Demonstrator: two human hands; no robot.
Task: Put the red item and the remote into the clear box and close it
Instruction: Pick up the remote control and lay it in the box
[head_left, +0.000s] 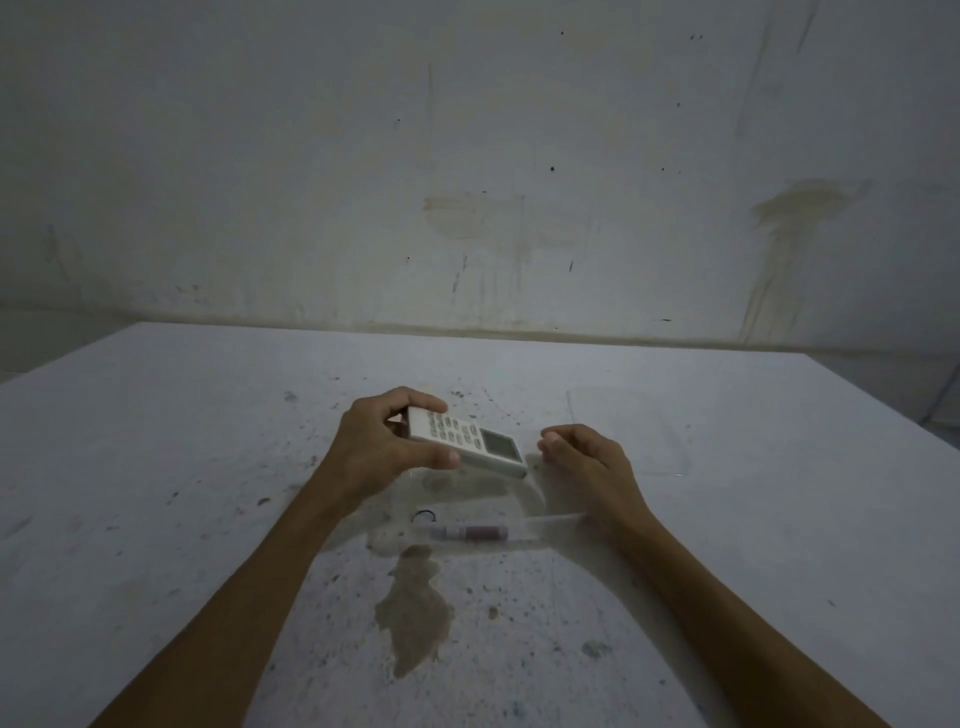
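The remote (465, 440) is up in the air, white with grey buttons and a small screen, tilted with its screen end dipping down to the right. The left hand (387, 444) has it by the button end, thumb along the near edge and fingers wrapped over the far edge, a firm grip. It hangs right over the clear box (467, 512), which sits open near the middle of the desk (156, 467). Inside the box, along its near wall, lies the red item (470, 532), a slim tube flat on its side, and a small dark ring (423, 515) rests just left of it. The right hand (584, 457) is at the box's right side, fingers curled loosely with nothing clearly between them; whether they touch the box wall is hard to tell. Out toward the desk's far right corner a flat clear lid (628, 434) lies on the surface, apart from the box. A brownish stain (415, 610) marks the desk just in front of the box.
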